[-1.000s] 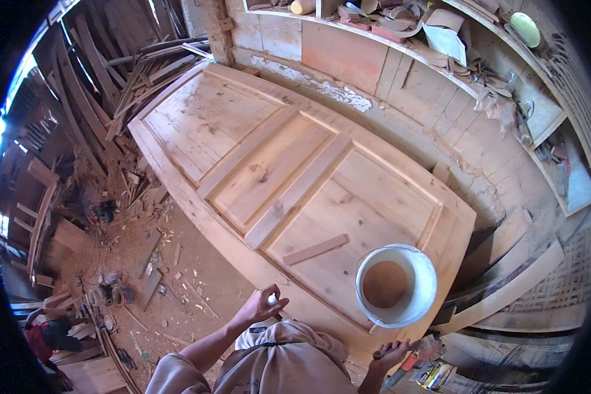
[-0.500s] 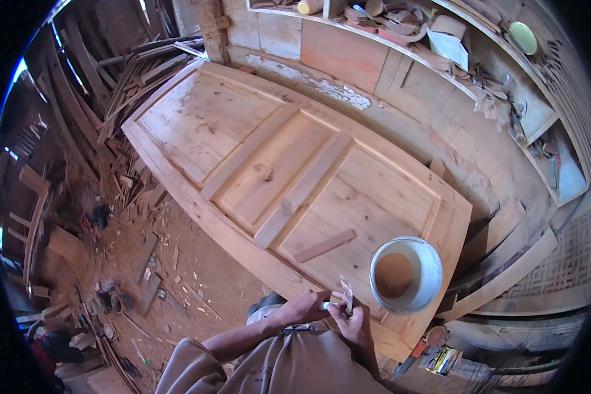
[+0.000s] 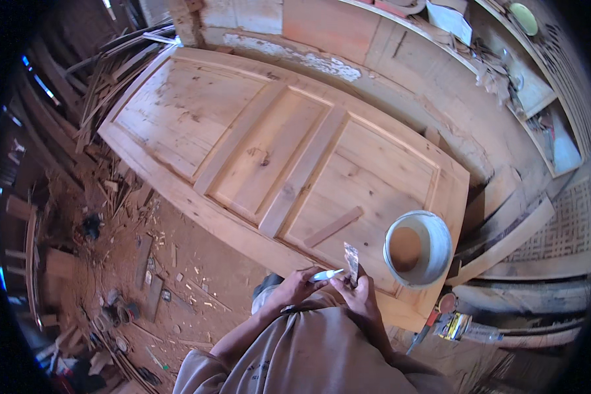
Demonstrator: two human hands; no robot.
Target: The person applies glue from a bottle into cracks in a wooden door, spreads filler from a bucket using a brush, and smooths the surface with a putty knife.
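In my left hand (image 3: 294, 287) is a small white tube (image 3: 322, 275) with a pointed nozzle, its tip toward my right hand. My right hand (image 3: 360, 294) grips a flat, stained blade-like strip (image 3: 352, 257), which looks like a scraper and stands upright from the fingers. Both hands are close together over the near edge of a large panelled wooden door (image 3: 381, 172) lying flat. A short wooden stick (image 3: 333, 227) rests on the door's nearest panel. To the right, a whitish bucket (image 3: 435, 255) with something brown inside stands on the door.
Beyond the door runs a wall with a cluttered shelf (image 3: 469, 62) at upper right. Scrap boards (image 3: 126, 69) are piled at the far left. Wood scraps and shavings litter the floor (image 3: 200, 262). Curved boards (image 3: 505, 240) lean at the right, near a yellow package (image 3: 454, 326).
The view has shifted, so the door sits a little differently. My hands have drawn slightly apart, and the tube's nozzle now shows, pointing right. The scraper stays in my right hand.
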